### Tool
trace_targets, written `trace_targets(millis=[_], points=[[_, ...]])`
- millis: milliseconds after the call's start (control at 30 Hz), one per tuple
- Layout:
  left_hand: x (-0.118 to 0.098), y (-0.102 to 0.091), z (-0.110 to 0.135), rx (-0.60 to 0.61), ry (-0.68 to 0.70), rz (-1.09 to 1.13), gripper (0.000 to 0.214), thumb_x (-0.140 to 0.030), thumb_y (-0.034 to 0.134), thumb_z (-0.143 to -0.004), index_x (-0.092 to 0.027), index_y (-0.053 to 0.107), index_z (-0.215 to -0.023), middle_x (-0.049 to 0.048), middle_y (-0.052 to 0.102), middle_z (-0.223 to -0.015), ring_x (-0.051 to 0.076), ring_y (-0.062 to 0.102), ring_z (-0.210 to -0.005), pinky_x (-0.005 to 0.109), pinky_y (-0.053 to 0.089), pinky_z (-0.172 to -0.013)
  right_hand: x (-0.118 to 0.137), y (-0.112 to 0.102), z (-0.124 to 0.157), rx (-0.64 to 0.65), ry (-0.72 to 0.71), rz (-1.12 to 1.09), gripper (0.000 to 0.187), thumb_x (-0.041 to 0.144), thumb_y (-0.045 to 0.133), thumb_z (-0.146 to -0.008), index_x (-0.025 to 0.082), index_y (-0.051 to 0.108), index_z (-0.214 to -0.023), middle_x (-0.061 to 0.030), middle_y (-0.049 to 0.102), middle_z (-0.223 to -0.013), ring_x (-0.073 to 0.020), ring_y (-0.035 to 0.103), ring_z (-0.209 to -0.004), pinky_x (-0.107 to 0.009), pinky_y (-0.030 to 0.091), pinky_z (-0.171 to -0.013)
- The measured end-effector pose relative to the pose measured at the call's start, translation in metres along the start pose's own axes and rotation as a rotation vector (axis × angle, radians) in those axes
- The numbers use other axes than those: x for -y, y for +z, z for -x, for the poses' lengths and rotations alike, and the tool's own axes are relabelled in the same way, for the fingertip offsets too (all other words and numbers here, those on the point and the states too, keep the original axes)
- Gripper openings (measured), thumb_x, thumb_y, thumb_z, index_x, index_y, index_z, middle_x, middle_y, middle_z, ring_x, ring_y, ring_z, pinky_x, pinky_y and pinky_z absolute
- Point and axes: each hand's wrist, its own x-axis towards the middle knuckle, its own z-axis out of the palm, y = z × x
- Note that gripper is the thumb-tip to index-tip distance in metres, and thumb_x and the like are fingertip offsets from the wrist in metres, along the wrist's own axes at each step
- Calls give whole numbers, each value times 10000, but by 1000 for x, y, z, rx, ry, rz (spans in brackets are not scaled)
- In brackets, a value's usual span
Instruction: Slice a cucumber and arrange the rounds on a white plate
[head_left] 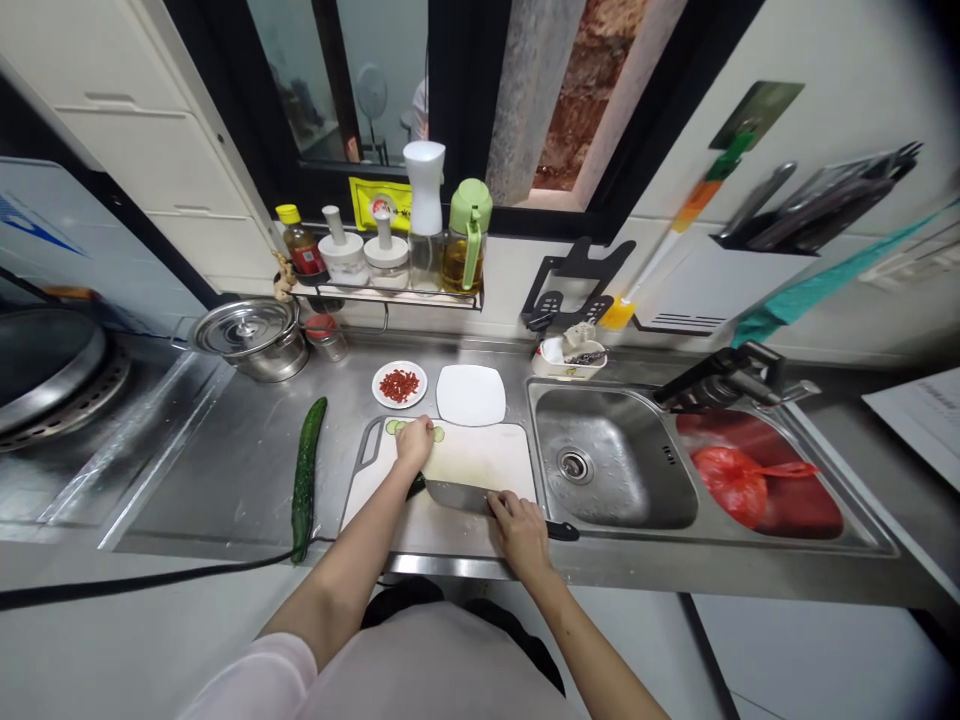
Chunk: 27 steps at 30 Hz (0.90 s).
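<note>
A white cutting board (pixel 480 462) lies on the steel counter in front of me. My left hand (pixel 415 442) is curled at the board's far left, next to a few green cucumber slices (pixel 437 434); a dark cucumber piece (pixel 416 487) shows just below it. My right hand (pixel 520 530) grips the black handle of a cleaver (pixel 461 495), whose blade lies across the board's near edge. A whole cucumber (pixel 306 474) rests on the counter left of the board.
Behind the board sit a small plate of red chillies (pixel 400 384) and a bare white square plate (pixel 471 394). A double sink (pixel 615 470) lies to the right, holding a red bag (pixel 739 480). A steel pot (pixel 251 337) and stove stand left; a condiment rack (pixel 386 262) hangs behind.
</note>
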Motion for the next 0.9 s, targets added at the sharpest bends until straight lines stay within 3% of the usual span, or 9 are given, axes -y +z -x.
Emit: trace_targets(millis=[200, 567, 700, 900], points=[[1, 5, -2, -32, 76, -59, 196, -204, 514, -844, -219, 664, -969, 89, 707, -966, 242, 610, -959, 350, 360, -855, -1, -2, 1, 13, 21, -23, 344, 135, 517, -880, 229, 634, -1189, -56, 638, -1029, -165, 487, -811, -298, 277, -747], [5, 7, -2, -88, 87, -60, 195, -284, 531, -846, -229, 708, -907, 93, 683, -990, 257, 589, -981, 374, 359, -861, -2, -1, -3, -14, 25, -33, 303, 163, 511, -894, 230, 647, -1157, -51, 639, -1001, -160, 487, -800, -293, 281, -740], [12, 4, 0, -161, 7, 133, 212, -279, 525, -840, -243, 712, -932, 72, 686, -970, 234, 603, -939, 348, 395, -831, -2, -1, -4, 0, 28, -37, 308, 158, 508, -890, 230, 641, -1159, -53, 636, -993, -157, 494, -799, -287, 285, -735], [36, 0, 26, -400, -96, 544, 277, -328, 498, -851, -207, 682, -1019, 35, 668, -866, 155, 587, -727, 268, 455, -716, -2, -3, -8, 35, 36, -61, 299, 168, 502, -899, 232, 638, -1157, -46, 642, -1003, -152, 514, -805, -280, 300, -735]])
